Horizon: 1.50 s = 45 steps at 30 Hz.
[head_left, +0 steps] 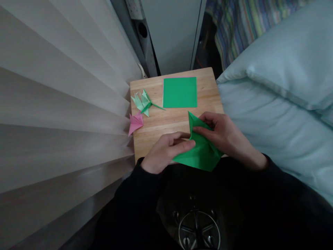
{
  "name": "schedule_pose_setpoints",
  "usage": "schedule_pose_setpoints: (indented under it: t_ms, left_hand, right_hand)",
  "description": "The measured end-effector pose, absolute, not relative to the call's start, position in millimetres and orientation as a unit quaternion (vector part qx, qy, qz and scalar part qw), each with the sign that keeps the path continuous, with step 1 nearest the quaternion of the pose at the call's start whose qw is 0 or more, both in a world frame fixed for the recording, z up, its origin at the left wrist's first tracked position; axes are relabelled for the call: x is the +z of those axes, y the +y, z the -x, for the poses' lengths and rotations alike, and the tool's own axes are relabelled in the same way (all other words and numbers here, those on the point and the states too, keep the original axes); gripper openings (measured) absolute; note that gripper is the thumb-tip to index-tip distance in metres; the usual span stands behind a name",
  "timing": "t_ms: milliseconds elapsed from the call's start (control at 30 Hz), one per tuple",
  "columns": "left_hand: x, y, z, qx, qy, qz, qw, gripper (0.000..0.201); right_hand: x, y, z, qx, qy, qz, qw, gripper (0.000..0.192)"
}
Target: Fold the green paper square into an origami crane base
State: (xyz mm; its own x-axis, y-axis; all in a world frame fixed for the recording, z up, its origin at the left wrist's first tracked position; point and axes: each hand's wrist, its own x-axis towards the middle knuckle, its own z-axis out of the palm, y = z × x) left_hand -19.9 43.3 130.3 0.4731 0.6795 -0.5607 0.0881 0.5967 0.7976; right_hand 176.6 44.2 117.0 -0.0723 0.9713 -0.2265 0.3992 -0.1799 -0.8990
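A sheet of green origami paper [201, 151] with folds in it is held between my two hands over the near edge of the wooden table [156, 139]. My left hand [170, 147] pinches its left side, thumb on top and fingers behind. My right hand [220, 133] grips the upper right part, thumb across the front near a raised pointed corner. Beyond my hands lies a stack of square green paper [180, 92]. At the table's left are a folded green paper figure [145, 102] with thin points and a pink folded paper figure [136, 123].
A pale pleated curtain [78, 104] hangs along the table's left edge. Light blue bedding [281, 114] borders the right side. Behind the table stands a grey cabinet [171, 34]. Below my arms a round metal stool base [197, 229] shows.
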Motion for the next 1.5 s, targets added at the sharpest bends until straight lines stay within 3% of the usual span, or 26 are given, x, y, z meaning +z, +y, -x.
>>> schedule_pose_setpoints:
  t_ms: [233,367,467,533,600,633,800,1133,1500]
  left_hand:
    - [112,50,22,0.147,0.52,-0.566,0.623,0.015]
    - [110,50,20,0.188,0.608,-0.603,0.482,0.01]
    - [118,48,16,0.219,0.56,-0.565,0.565,0.016]
    - [124,45,15,0.221,0.461,-0.482,0.712,0.036]
    - [127,44,15,0.238,0.43,-0.372,0.788,0.06]
    - [128,43,16,0.244,0.429,-0.335,0.803,0.059]
    - [123,47,19,0.248,0.442,-0.317,0.801,0.034]
    - [122,47,15,0.328,0.533,-0.448,0.638,0.041]
    - [117,48,12,0.349,0.537,-0.461,0.614,0.037]
  right_hand:
    - [120,44,-180,0.513,-0.579,0.57,0.277,0.024]
    - [119,45,-183,0.536,-0.584,0.552,0.258,0.027]
    - [117,45,-183,0.502,-0.6,0.581,0.225,0.026]
    - [115,45,-184,0.498,-0.595,0.592,0.218,0.026]
    - [115,45,-185,0.524,-0.572,0.589,0.226,0.027]
    - [115,45,-186,0.545,-0.555,0.585,0.23,0.028]
    - [125,46,-185,0.646,-0.461,0.564,0.231,0.037]
    - [135,45,-179,0.645,-0.449,0.561,0.26,0.048]
    - [133,43,-174,0.66,-0.476,0.522,0.256,0.047]
